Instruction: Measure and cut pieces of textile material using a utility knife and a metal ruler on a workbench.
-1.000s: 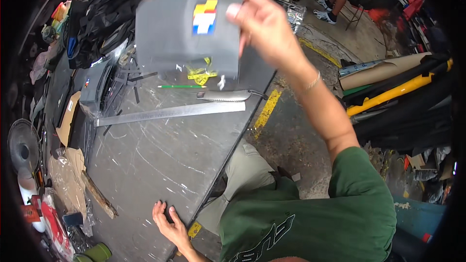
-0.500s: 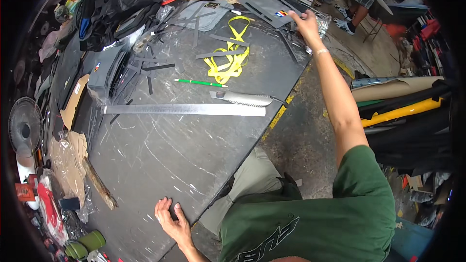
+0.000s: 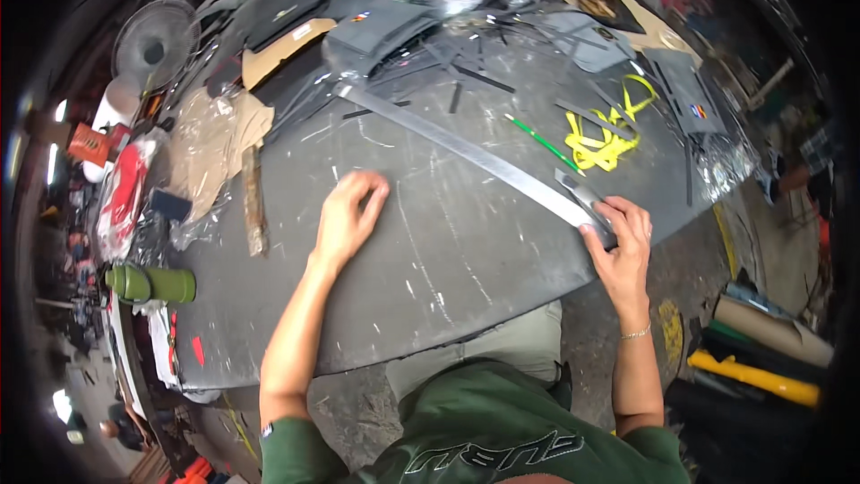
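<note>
R hand [image 3: 623,237] is at the R edge of the table [image 3: 448,255], thumb & fingers either side of the utility knife [image 3: 573,186] at its handle; can't tell if the grip is firm. Thumb tip overlaps the nr end of the metal ruler [image 3: 466,154] in this view, so contact there is unclear. Knife's head end points up & L, just beside the ruler. Ruler lies flat, running diag. from nr the grey stack [image 3: 381,31] down to R hand.

L hand [image 3: 349,215] is at the tabletop, L of the ruler & well apart from it: fingers loosely curled, thumb off the index, nothing visible in it.

Green pencil [image 3: 544,143] lies btwn ruler & yellow tape measure [image 3: 593,148], one end nr the knife. Tape is a loose tangle w/ a couple of dark strips by it; more dark strips [image 3: 484,79] are scattered toward the far side. Far R: grey piece [image 3: 688,103] w/ small multicol. patch, clear plastic [image 3: 727,166] beside it.

L side: brown paper [image 3: 210,130], rough wooden stick [image 3: 254,206], green bottle [image 3: 157,284] nr the table's L edge. Bg: fan [image 3: 154,40] upper L; yellow roll [image 3: 752,378] lower R, beyond the table.
</note>
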The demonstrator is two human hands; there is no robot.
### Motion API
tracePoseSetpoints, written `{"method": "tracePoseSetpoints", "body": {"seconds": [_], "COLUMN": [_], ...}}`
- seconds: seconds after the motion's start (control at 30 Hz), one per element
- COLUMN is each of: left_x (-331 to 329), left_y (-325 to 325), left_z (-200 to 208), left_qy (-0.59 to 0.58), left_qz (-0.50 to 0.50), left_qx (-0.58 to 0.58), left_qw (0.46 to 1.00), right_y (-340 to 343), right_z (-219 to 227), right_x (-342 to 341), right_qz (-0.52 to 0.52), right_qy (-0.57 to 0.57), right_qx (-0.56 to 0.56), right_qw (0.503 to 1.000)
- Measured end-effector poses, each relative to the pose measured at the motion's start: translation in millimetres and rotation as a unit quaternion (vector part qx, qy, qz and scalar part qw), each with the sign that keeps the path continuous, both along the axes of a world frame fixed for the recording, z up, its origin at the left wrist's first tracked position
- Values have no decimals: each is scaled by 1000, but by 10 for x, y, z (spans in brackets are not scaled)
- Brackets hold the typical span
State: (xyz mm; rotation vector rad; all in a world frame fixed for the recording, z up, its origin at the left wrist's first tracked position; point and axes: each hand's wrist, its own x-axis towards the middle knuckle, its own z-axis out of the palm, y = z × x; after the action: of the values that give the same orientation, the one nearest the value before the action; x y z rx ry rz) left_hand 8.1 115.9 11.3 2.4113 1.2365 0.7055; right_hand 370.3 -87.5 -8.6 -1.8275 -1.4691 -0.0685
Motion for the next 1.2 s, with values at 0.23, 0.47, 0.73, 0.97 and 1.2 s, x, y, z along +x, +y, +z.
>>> {"method": "tracePoseSetpoints", "body": {"seconds": [0.23, 0.47, 0.73, 0.97, 1.2], "left_x": [387, 801, 1067, 963, 1022], "left_y": [1384, 2440, 2766, 2846, 2836], "left_z": [-67, -60, -60, 0, 86], "left_qy": [-33, -74, 11, -41, 6], "left_qz": [22, 54, 148, 143, 173], "left_qx": [108, 204, 66, 17, 31], "left_qw": [993, 975, 987, 989, 984], "right_y": [118, 109, 54, 133, 122], "right_z": [-83, -94, -313, -276, -294], "right_x": [-9, 45, 80, 49, 47], "right_qz": [-28, 7, 22, 1, -18], "right_qy": [-20, -36, 4, -10, 1], "right_qx": [-44, -59, 86, 67, 63], "right_qw": [998, 998, 996, 998, 998]}}
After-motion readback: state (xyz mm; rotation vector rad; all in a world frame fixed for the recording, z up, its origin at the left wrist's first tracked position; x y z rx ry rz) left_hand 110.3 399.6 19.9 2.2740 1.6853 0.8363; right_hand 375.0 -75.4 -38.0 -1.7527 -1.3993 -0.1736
